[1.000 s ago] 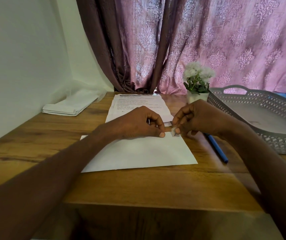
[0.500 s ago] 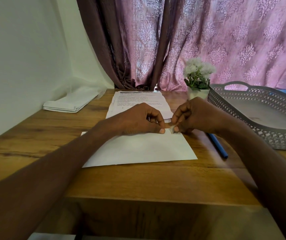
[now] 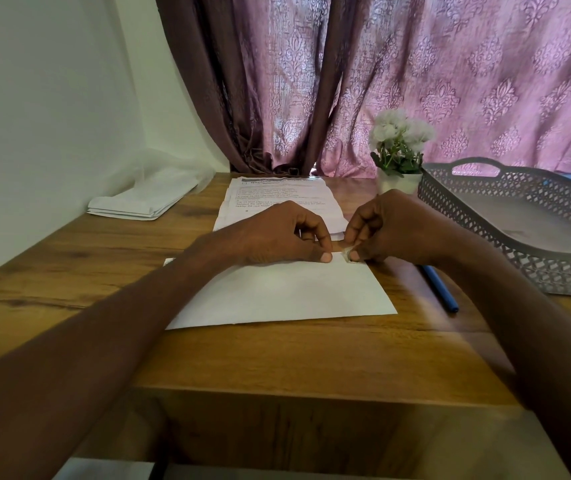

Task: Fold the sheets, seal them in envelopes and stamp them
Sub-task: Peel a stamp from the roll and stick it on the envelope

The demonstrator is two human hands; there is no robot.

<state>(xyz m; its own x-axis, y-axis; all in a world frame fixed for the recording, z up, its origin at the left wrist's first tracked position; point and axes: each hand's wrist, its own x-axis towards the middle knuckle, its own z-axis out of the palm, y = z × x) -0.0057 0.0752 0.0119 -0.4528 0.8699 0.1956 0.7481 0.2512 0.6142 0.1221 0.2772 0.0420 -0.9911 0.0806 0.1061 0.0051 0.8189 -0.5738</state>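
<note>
White envelope (image 3: 277,292) long axis left-right, left hand (image 3: 277,237) pressing it, right hand (image 3: 391,230) pinching stamp (image 3: 346,252)

— What did the left hand (image 3: 277,237) cover on the envelope (image 3: 277,292)?
— Its far edge; the printed sheet's (image 3: 273,199) near end was hidden too.
— And the stamp (image 3: 348,252)?
— Too small to read, mostly under the right hand's (image 3: 391,230) fingertips, at the envelope's far right corner.
— The tray (image 3: 485,220) right of the envelope?
— Cut off by the frame's edge.

Matt white paper envelope (image 3: 277,292), grained wooden table (image 3: 277,355), perforated grey plastic tray (image 3: 485,216).
</note>
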